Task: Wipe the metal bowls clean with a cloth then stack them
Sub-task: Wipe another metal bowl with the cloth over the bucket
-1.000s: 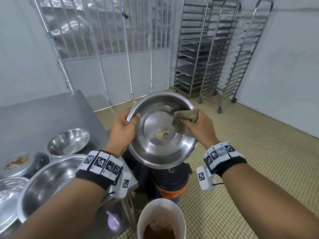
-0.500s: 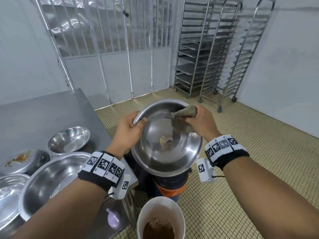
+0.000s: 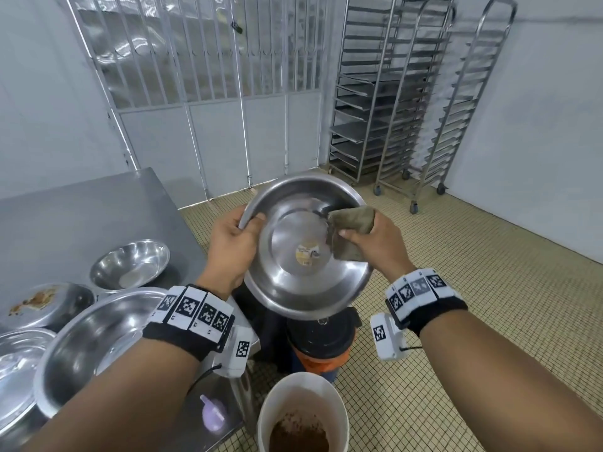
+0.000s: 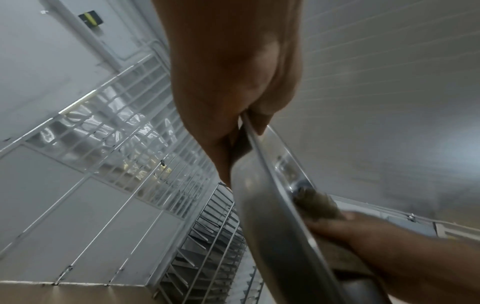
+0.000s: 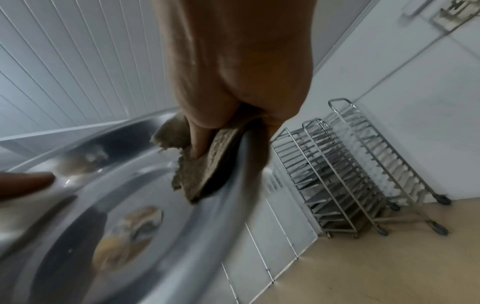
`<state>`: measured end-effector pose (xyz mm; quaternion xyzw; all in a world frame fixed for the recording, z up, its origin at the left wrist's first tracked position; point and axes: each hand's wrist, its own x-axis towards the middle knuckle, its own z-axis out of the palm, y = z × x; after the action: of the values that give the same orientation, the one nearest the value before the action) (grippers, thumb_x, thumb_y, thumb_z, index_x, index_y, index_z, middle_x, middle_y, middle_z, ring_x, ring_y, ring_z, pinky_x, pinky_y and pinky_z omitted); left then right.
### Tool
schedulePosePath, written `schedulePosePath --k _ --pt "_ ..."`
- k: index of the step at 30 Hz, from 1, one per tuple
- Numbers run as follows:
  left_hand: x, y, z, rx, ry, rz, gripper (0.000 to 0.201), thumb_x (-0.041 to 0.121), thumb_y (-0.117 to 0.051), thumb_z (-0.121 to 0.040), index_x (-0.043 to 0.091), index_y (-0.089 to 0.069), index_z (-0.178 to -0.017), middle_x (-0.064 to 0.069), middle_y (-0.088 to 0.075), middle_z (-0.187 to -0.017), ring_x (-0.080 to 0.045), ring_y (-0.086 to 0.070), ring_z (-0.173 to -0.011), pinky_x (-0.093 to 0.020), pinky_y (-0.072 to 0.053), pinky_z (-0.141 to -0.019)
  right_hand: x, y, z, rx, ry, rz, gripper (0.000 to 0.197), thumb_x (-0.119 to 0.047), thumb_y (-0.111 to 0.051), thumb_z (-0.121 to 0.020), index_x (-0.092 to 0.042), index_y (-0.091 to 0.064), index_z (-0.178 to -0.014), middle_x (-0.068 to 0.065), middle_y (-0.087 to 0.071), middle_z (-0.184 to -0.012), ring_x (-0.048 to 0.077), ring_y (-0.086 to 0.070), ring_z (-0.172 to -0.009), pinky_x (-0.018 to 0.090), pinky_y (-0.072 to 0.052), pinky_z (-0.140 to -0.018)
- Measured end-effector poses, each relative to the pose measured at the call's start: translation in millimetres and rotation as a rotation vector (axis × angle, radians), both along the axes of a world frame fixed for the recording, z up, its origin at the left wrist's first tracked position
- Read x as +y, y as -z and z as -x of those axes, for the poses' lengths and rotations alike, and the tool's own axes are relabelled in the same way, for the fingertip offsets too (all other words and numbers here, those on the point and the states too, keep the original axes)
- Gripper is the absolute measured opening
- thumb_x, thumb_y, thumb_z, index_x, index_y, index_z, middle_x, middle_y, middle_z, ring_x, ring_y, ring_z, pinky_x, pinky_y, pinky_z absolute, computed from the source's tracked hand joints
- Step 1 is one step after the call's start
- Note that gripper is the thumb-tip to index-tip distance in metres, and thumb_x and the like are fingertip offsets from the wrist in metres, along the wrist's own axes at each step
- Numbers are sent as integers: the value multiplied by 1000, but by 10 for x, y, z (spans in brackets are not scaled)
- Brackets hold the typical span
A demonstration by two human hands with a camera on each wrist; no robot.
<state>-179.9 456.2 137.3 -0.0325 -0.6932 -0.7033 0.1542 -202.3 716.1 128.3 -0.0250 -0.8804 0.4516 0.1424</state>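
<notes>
- The left hand grips the near-left rim of the bowl, thumb inside, holding it tilted in the air above the floor, right of the table
- The right hand clamps the cloth against the bowl's right inner wall
- Risk: wiping pressure on a one-sided rim grip may twist the bowl loose
- Risk: the sticker at the centre may snag the cloth
- Clearance: open floor to the right; more bowls crowd the table edge

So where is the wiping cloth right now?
In the head view, the cloth is in the right hand, pressed on the held bowl's right inner side.
</notes>
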Motion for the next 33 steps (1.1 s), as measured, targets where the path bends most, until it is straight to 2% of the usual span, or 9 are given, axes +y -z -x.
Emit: schedulePosePath --k 4,8,12,15,19,24,27,31,33 --pt "-64 90 17 -26 -37 17 20 13 -61 -102 27 -74 -97 -3 -76 -88 -20 -71 -79 -37 -59 -75 14 80 -7 -52 -43 2 27 -26 -85 -80 -29 -64 -98 -15 -67 -94 2 -63 -88 14 -41 -65" --pt "-187 104 120 36 14 408 8 18 -66 -97 26 -68 -96 12 -70 -87 -10 -68 -82 -27 -54 -72 77 -100 69 5 -69 -168 37 -29 -85 -79 -23 -66 -110 -12 -65 -97 9 -60 -89 24 -44 -74" --pt "-214 -19 252 91 197 673 12 23 -70 -98 25 -71 -110 12 -73 -97 -11 -69 -94 -32 -54 -80 0 -232 88 86 -193 -302 32 -22 -83 -80 -33 -66 -106 -24 -59 -87 0 -58 -83 13 -39 -68" --pt "-183 -66 252 18 247 573 9 22 -68 -100 20 -75 -105 -1 -78 -91 -20 -75 -83 -34 -58 -75 -63 -210 90 112 -218 -301 33 -18 -81 -80 -37 -64 -102 -23 -61 -87 -2 -58 -82 13 -42 -68" --pt "-161 -14 242 -41 83 287 10 12 -67 -99 12 -77 -100 -21 -74 -84 -25 -67 -68 -38 -54 -67 -30 -9 7 66 -77 -93 35 -18 -80 -83 -30 -60 -109 -19 -63 -95 -4 -59 -87 5 -40 -63" --pt "-41 12 77 -12 52 326 24 12 -62 -103 20 -70 -82 12 -62 -53 -2 -55 -48 -17 -44 -49 24 23 13 3 -17 -105 40 -26 -84 -82 -26 -57 -111 -21 -57 -92 -7 -52 -81 7 -36 -62" --pt "33 -49 22 11 51 281 30 10 -62 -102 24 -70 -77 11 -63 -55 -3 -57 -50 -17 -46 -52 34 -138 86 59 -3 -83 35 -17 -79 -85 -26 -59 -112 -22 -57 -93 -7 -54 -86 3 -40 -60" --pt "14 -128 77 51 -86 22 28 8 -61 -101 26 -74 -84 9 -71 -67 -10 -65 -62 -26 -54 -59 3 -47 38 33 46 13 48 -30 -86 -79 -22 -57 -118 -16 -60 -100 1 -57 -87 9 -38 -66" --pt "8 -105 77 67 -63 89 30 10 -60 -102 31 -75 -86 10 -72 -70 -9 -67 -65 -26 -55 -59 14 -3 46 13 60 4 50 -31 -86 -79 -20 -57 -118 -15 -59 -99 5 -58 -89 9 -36 -64"
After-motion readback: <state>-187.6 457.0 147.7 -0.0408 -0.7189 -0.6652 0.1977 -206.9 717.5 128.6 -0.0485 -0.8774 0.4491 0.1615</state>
